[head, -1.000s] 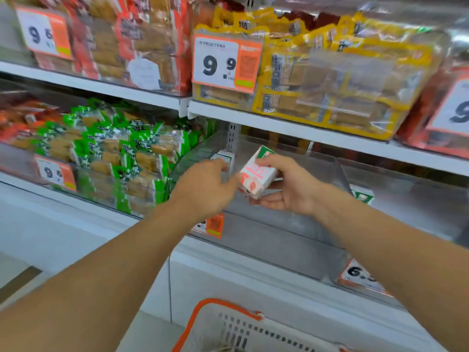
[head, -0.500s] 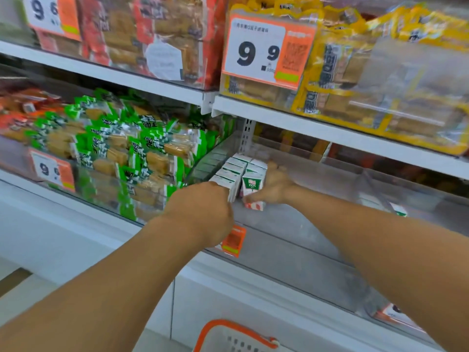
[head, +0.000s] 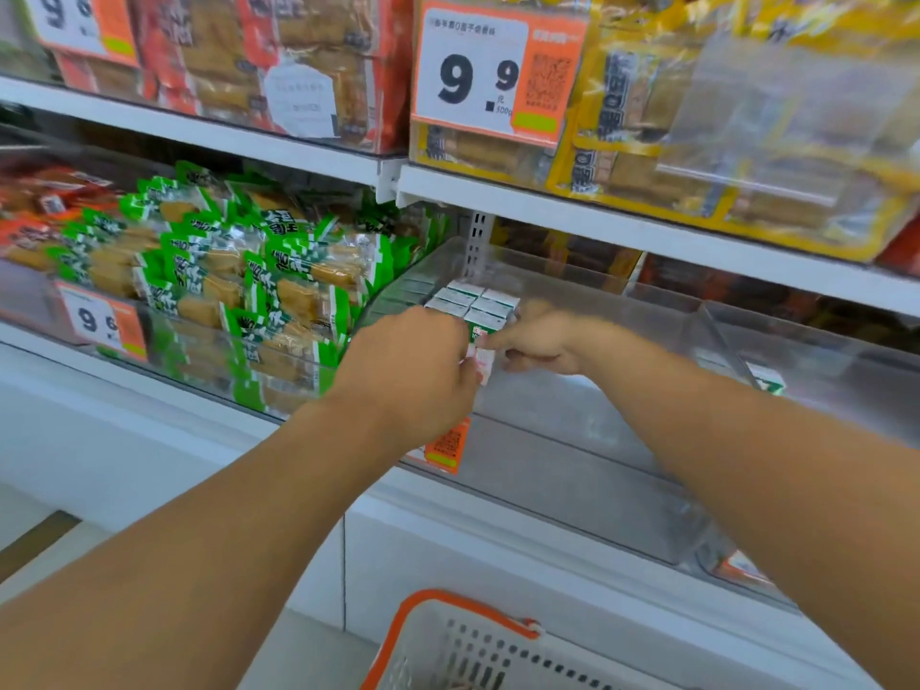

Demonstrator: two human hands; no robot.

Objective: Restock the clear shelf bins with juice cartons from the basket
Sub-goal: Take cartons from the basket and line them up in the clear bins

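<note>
A pink-and-white juice carton [head: 484,362] with a green top stands at the front of a short double row of juice cartons [head: 468,298] in the left corner of the clear shelf bin [head: 572,420]. My right hand [head: 540,341] holds this front carton from its right side, fingers curled against it. My left hand [head: 413,371] reaches in from the left and its curled fingertips pinch the carton's front face. Both hands are motion-blurred. The white basket [head: 448,644] with an orange rim sits at the bottom edge; its contents are hidden.
Green snack packs [head: 259,291] fill the bin to the left. Yellow and red packs and a 9.9 price tag [head: 478,77] sit on the shelf above. A clear divider [head: 722,341] separates a right bin holding one carton [head: 766,381]. An orange label [head: 448,445] hangs on the bin's front.
My right hand carried the carton down from mid-air into the bin and set it at the front of the row. My left hand moved right onto the carton's front.
</note>
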